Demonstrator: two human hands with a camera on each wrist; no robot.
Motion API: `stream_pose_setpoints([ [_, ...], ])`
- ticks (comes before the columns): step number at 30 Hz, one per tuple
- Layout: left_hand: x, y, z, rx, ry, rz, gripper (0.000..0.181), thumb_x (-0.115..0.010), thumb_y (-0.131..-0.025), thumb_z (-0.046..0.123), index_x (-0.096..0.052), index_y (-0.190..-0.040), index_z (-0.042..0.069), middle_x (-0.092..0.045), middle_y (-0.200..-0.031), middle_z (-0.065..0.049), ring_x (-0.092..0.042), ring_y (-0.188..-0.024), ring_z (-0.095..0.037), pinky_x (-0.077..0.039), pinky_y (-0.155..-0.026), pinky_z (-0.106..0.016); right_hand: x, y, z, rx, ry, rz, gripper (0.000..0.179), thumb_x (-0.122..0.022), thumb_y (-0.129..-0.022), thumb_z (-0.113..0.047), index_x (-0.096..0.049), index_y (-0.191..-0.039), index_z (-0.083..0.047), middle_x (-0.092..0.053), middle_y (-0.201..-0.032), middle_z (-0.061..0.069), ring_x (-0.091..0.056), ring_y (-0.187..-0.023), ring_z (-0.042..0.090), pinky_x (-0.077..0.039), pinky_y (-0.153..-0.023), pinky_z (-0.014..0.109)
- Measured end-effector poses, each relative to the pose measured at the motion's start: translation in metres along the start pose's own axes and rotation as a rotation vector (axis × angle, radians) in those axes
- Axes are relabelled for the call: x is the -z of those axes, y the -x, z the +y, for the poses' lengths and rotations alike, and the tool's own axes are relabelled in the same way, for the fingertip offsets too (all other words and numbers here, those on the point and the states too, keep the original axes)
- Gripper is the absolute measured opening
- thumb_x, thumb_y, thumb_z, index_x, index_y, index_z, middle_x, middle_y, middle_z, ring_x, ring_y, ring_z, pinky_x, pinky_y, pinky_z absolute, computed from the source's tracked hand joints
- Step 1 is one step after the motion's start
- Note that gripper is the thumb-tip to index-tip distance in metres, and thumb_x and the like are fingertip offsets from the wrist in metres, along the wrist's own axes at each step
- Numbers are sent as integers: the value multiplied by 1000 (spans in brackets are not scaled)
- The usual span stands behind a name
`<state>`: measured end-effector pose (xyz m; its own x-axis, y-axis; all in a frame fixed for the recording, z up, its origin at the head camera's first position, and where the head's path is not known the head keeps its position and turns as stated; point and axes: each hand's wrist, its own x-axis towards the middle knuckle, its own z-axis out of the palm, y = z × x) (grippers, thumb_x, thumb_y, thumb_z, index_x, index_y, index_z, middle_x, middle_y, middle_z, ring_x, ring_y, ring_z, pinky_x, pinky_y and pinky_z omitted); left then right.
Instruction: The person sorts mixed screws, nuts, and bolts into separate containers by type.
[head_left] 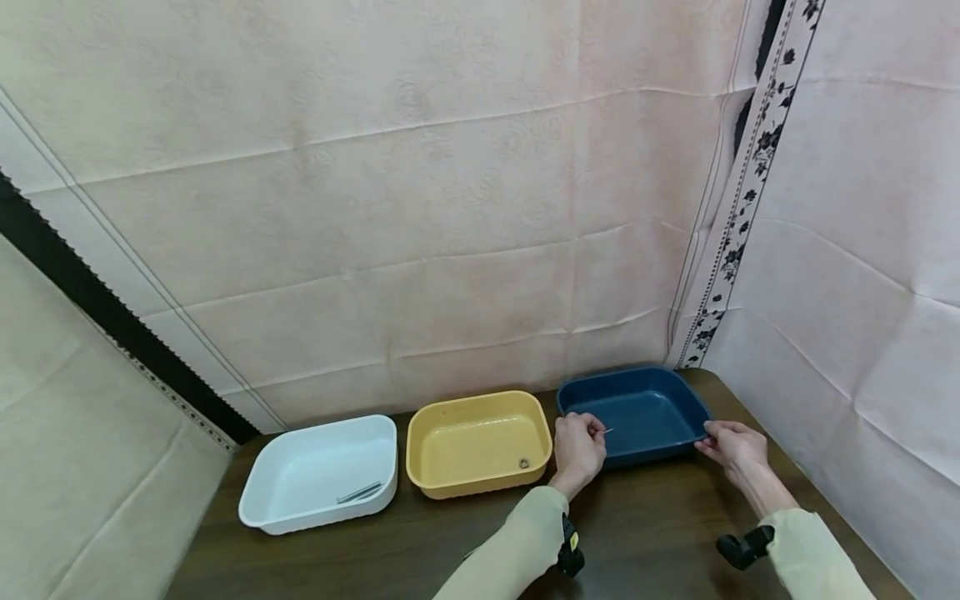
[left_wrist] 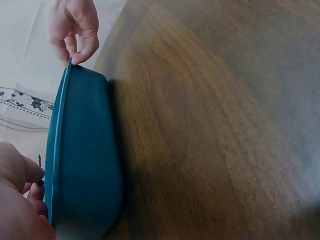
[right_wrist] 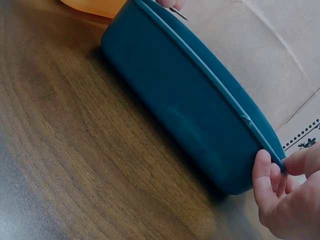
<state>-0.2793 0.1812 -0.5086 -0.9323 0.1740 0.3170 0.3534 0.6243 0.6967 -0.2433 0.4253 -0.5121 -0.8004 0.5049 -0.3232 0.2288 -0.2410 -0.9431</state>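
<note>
A dark screw (right_wrist: pixel 179 14) with a pointed, threaded end is pinched between the thumb and fingers of my left hand (head_left: pixel 580 446). That hand is over the left side of a blue plastic tray (head_left: pixel 648 421), and the screw's tip points in over the tray. My right hand (head_left: pixel 737 454) grips the tray's rim at its front right corner, thumb on one side and fingers on the other, as the right wrist view shows. In the left wrist view the tray's outer front wall (left_wrist: pixel 87 145) stands between both hands. Much of the screw's head end is hidden by the fingers.
Left of the blue tray stands a yellow tray (head_left: pixel 480 437) with a small metal nut (head_left: pixel 523 463) in it. Farther left, a white tray (head_left: pixel 307 467) holds thin metal rods (head_left: pixel 360 493). All stand on a brown wooden table (head_left: pixel 645 517), with cloth hung behind and at the sides.
</note>
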Motion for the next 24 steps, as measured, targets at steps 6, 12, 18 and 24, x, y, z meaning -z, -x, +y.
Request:
stream_pose_setpoints([
  [6, 1, 0, 1, -6, -26, 0, 9, -75, -86, 7, -76, -78, 13, -55, -74, 9, -48, -79, -12, -46, -69, -24, -2, -1, 0, 0, 1, 5, 12, -54, -99, 1, -54, -108, 10, -56, -73, 7, -63, -57, 12, -61, -62, 28],
  [12, 2, 1, 2, -17, -35, 4, 10, -75, -86, 9, -76, -79, 14, -55, -74, 10, -48, -80, -12, -46, -70, -24, -3, -1, 1, -3, 3, 9, 14, -53, -100, 1, -54, -110, 11, -56, -74, 8, -62, -58, 12, -61, -63, 27],
  [18, 3, 6, -3, -33, 16, 11, 8, -75, -87, 10, -76, -80, 14, -55, -75, 11, -47, -79, -10, -44, -68, -22, -2, 1, 1, 0, -15, -4, 14, -52, -100, 2, -55, -110, 11, -56, -75, 8, -62, -59, 13, -61, -64, 28],
  [24, 18, 16, -8, -11, 133, -7, 5, -75, -88, 9, -76, -85, 13, -56, -79, 10, -49, -81, -11, -45, -71, -24, -1, 1, -1, -3, -10, 4, 15, -52, -100, 1, -54, -111, 11, -56, -78, 9, -61, -60, 12, -61, -63, 28],
])
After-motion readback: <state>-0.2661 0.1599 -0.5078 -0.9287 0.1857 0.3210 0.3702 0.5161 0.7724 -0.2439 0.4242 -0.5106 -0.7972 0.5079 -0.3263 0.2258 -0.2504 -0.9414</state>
